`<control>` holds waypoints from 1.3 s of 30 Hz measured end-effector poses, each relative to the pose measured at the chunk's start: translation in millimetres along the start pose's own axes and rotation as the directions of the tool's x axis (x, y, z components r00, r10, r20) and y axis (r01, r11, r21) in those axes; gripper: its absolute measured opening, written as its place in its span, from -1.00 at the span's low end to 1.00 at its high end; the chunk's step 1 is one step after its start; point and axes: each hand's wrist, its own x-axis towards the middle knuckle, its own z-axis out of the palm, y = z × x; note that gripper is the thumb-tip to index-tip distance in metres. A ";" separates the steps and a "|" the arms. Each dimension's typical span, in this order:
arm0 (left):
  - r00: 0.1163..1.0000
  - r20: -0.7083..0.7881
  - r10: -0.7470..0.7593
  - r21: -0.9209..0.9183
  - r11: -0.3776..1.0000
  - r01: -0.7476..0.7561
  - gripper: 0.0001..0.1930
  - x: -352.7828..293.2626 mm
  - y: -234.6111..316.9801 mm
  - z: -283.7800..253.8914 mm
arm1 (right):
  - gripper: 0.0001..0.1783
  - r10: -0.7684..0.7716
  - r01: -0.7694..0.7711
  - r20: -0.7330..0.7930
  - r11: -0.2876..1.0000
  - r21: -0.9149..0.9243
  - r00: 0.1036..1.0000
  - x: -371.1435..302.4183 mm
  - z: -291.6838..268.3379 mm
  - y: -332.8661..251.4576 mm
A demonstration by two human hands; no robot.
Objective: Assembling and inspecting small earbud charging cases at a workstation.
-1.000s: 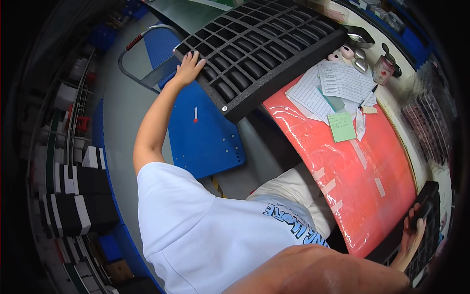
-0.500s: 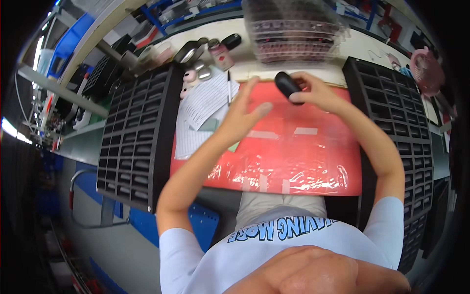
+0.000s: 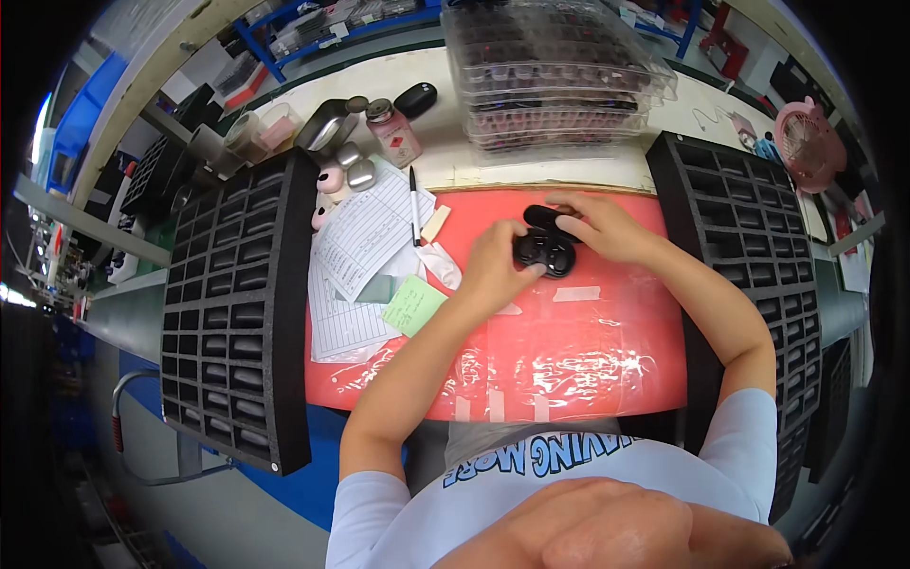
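Above a red mat, my two hands hold an opened black earbud charging case. Its lid is tipped up at the far side, and dark rounded shapes show inside. My left hand grips the near and left side of the case between thumb and fingers. On the right, my right hand is closed around the lid, with the thumb on its near face and the fingers behind. Whether the case rests on the mat or is lifted, I cannot tell.
Black compartment trays flank the mat, the left tray and the right tray, with dark items in many slots. Papers, a pen and a green note lie left. Behind stand a pink bottle and stacked clear trays.
The black case has come nearer and is now open; before, it was closed in my right hand alone. My left hand has moved from hovering empty to gripping it. The view has shifted slightly.
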 end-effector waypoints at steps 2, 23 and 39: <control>0.998 -0.044 0.054 0.122 0.991 -0.049 -0.39 -3.0 9.8 1.9 | -0.53 -0.463 0.315 -0.177 0.792 -0.523 0.869 -9.1 -8.8 -33.1; 0.884 -0.339 0.322 0.151 0.946 -0.287 -0.64 3.9 23.5 -23.8 | -0.70 -0.788 0.658 0.109 0.419 -0.625 0.606 283.3 -222.4 -81.4; 0.805 -0.535 0.257 -0.064 0.938 -0.341 -0.69 4.9 16.8 -29.0 | -0.72 -0.130 0.055 -0.198 0.936 -0.347 0.971 56.8 -121.9 -154.4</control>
